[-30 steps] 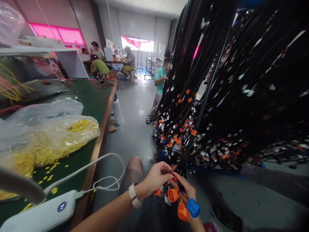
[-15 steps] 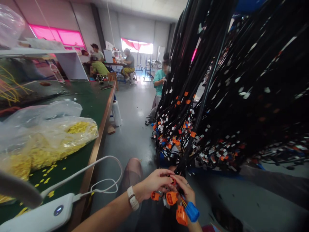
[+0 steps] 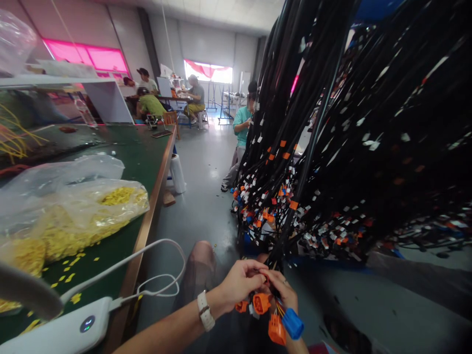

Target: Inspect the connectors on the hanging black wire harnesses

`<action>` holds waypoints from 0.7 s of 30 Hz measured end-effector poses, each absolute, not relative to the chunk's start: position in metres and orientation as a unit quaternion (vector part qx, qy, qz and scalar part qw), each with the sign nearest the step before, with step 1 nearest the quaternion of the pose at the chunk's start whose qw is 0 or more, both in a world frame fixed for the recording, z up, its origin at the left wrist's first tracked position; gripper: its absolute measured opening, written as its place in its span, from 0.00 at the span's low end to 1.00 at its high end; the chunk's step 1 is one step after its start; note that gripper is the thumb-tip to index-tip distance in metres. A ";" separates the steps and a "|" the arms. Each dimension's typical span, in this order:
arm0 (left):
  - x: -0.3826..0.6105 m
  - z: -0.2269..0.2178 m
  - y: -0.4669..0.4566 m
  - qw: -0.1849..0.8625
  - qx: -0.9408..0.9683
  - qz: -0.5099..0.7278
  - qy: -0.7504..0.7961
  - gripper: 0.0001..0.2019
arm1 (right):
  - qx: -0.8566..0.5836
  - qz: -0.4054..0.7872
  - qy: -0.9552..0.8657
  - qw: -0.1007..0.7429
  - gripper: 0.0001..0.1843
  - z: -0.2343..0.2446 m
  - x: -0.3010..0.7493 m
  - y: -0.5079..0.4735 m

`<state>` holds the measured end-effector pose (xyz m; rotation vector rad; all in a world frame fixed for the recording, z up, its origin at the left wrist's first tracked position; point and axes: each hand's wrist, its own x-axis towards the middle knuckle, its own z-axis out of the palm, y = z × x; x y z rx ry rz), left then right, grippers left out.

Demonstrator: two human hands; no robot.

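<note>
My left hand [image 3: 238, 285], with a white watch on its wrist, is closed, thumb and fingers pinching at a small orange-red connector [image 3: 266, 279] partly hidden by the fingers. My right hand [image 3: 285, 291] curls round the same connector and its wires from the other side, its fingertips meeting the left ones. Below the hands hang an orange connector [image 3: 261, 304], a larger orange connector [image 3: 277, 329] and a blue connector [image 3: 293, 323] on thin coloured wires. Another small orange connector [image 3: 241, 307] shows under my left hand.
Black cable harnesses [image 3: 295, 123] hang in a dense mass ahead and right. On the left, a green table [image 3: 147, 147] bears plastic bags of yellow pieces [image 3: 81, 231] and a white power bank [image 3: 62, 327] with a cable. A person in teal [image 3: 241, 125] and others sit farther back.
My left hand has turned slightly and shifted right, its thumb now closer to the connector. It covers more of the small orange connector beneath it. My right hand stays nearly in place.
</note>
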<state>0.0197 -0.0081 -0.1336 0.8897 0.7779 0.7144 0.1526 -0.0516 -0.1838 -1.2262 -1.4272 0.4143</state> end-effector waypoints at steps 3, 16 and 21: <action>0.020 -0.135 -0.009 0.767 0.414 0.329 0.362 0.17 | -0.526 0.179 -0.620 0.554 0.14 -0.184 0.152 -0.052; 0.013 -0.130 -0.004 0.813 0.392 0.271 0.334 0.26 | -0.573 0.171 -0.602 0.529 0.11 -0.183 0.153 -0.052; 0.006 -0.144 0.015 0.755 0.409 0.287 0.425 0.31 | -0.597 0.180 -0.570 0.534 0.12 -0.182 0.146 -0.051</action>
